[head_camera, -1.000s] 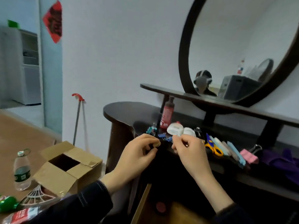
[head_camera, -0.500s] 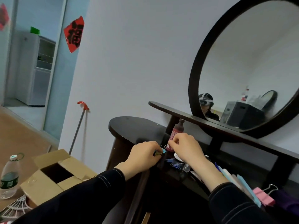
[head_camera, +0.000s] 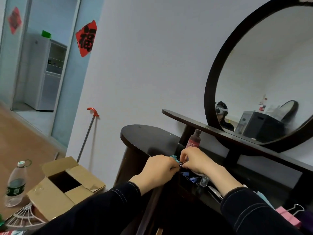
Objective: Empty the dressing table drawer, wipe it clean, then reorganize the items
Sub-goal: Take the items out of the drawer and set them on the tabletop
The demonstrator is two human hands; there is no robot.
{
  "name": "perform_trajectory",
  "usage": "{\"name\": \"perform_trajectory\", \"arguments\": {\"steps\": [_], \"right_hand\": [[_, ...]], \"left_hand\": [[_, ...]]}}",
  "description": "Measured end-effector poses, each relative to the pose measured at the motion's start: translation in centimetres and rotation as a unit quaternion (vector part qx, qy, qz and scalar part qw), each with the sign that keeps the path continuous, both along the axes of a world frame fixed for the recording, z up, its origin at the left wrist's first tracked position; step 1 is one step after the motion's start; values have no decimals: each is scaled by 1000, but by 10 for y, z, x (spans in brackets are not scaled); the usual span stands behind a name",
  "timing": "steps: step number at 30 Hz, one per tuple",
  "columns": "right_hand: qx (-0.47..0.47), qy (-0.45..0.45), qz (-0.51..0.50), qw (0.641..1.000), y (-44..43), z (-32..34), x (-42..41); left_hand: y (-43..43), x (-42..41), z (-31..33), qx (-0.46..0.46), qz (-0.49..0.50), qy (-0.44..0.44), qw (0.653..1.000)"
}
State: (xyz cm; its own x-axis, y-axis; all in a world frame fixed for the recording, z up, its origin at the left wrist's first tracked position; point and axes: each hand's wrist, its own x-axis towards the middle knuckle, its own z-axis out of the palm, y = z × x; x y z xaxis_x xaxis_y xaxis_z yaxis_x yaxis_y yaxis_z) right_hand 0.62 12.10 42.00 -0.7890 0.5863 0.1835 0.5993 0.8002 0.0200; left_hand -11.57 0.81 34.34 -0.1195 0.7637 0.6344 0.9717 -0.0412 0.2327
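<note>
Your left hand (head_camera: 159, 168) and right hand (head_camera: 194, 160) now meet, both pinching one clip (head_camera: 181, 164) at 7 o'clock from the bottle (head_camera: 193, 140); you're likely sorting items.

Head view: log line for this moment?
left hand: pinches teal binder clip | right hand: pinches a wire handle | blue clips: lying on dressing table

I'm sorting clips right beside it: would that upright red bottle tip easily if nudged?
Probably: the red bottle stands tall and narrow, so a high nudge could topple it. Once down, its round body would likely roll.
</note>
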Motion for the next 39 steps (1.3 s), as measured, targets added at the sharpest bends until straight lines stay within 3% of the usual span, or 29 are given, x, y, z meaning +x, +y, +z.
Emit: {"name": "perform_trajectory", "arguments": {"steps": [15,18,22,25,27,30,32,36,39], "right_hand": [[-11,71,37,997,-7,3,31],[25,93,31,995,-14,2,39],[46,183,35,981,-31,2,56],[77,268,85,957,-61,-7,76],[102,276,132,947,-87,-24,95],[118,189,212,951,-115,-66,127],[68,100,229,966,-123,-103,145],[-64,-89,145,983,-117,-191,157],[-122,-172,65,975,-94,-258,150]], "left_hand": [[-6,0,-4,9,-30,-3,1000],[-6,-1,-8,33,-33,-12,999],[-5,0,-13,69,-26,-44,996],[-16,3,-19,105,-42,-77,991],[-34,10,-30,140,-66,-96,983],[-69,32,-74,149,-97,-148,973],[-86,48,-118,98,-103,-182,973],[-98,68,-196,-116,-56,-229,965],[-94,78,-235,-168,-29,-246,954]]}}
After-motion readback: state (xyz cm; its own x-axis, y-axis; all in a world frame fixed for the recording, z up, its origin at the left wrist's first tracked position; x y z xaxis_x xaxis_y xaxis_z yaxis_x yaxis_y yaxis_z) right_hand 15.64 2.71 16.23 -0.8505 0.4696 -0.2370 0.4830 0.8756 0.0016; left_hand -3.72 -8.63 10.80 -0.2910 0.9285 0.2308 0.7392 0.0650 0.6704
